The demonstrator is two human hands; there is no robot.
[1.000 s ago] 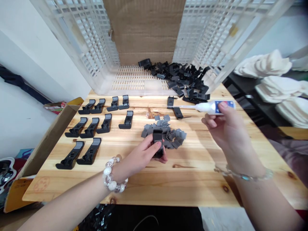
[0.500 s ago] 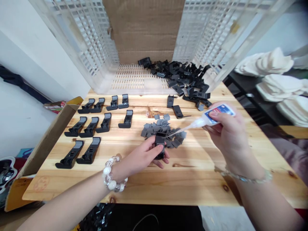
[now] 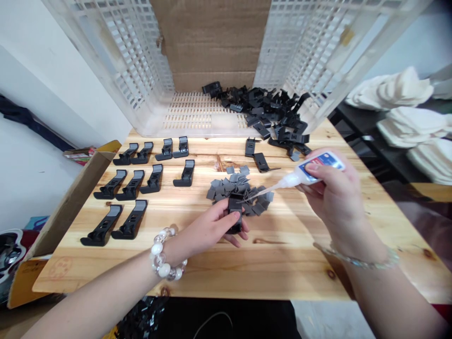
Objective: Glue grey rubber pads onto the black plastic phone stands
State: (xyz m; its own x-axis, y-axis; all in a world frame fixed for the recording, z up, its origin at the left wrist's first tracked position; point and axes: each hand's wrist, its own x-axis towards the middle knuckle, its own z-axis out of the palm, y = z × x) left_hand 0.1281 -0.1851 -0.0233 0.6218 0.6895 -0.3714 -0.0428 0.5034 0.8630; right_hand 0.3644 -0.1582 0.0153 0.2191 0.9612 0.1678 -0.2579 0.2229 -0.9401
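Observation:
Between the thumb and fingers of my left hand (image 3: pixel 215 223) is a black plastic bracket (image 3: pixel 235 216), held low over the table. My right hand (image 3: pixel 335 193) grips a white glue bottle (image 3: pixel 305 170) with a blue label, tilted so its long thin nozzle points left and down. The nozzle tip is at the bracket's upper end; whether it touches I cannot tell. Small grey pads (image 3: pixel 229 186) lie in a loose pile just behind the bracket. To the left, several black brackets with grey pads (image 3: pixel 130 219) lie in rows.
A white plastic crate (image 3: pixel 219 125) on its side, lined with cardboard (image 3: pixel 215 42), stands at the back. Black brackets (image 3: pixel 268 106) spill from it onto the wooden table (image 3: pixel 282 263). White cloth stacks (image 3: pixel 406 122) are at right; an open cardboard box (image 3: pixel 67 202) is at left.
The nozzle tip has shifted very slightly left over the bracket's upper end. Both hands keep their grips, and the rest looks the same apart from a slight shift of the view.

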